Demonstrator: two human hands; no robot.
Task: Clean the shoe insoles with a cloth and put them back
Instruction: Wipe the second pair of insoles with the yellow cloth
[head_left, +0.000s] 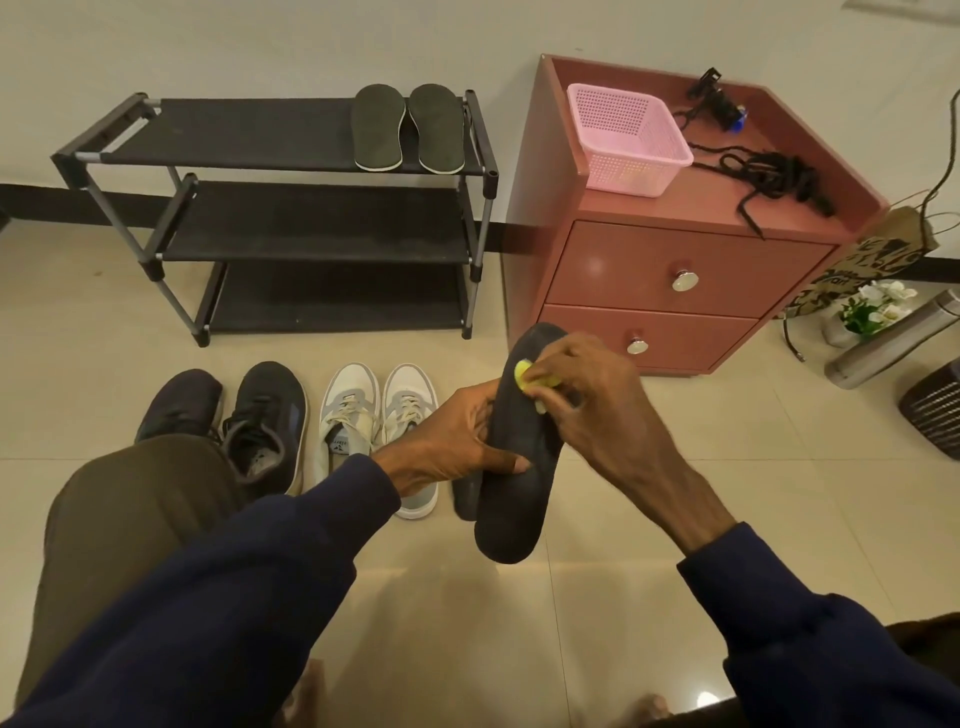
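My left hand (457, 441) grips a dark insole (514, 499) at its middle, held upright over the floor. A second dark insole edge (467, 499) shows just behind it. My right hand (582, 395) pinches a small yellow cloth (524, 375) against the insole's upper end. A pair of dark sneakers (260, 415) and a pair of white sneakers (374, 410) stand on the tiled floor at the left. Two more dark insoles (405, 130) lie side by side on the top shelf of the black shoe rack (291, 208).
A reddish two-drawer cabinet (670, 270) stands right of the rack, carrying a pink basket (623, 140) and black laces (769, 176). A metal flask (893, 343), a small flower pot (867, 312) and a paper bag (862, 265) sit at the far right. My knee (135, 499) is lower left.
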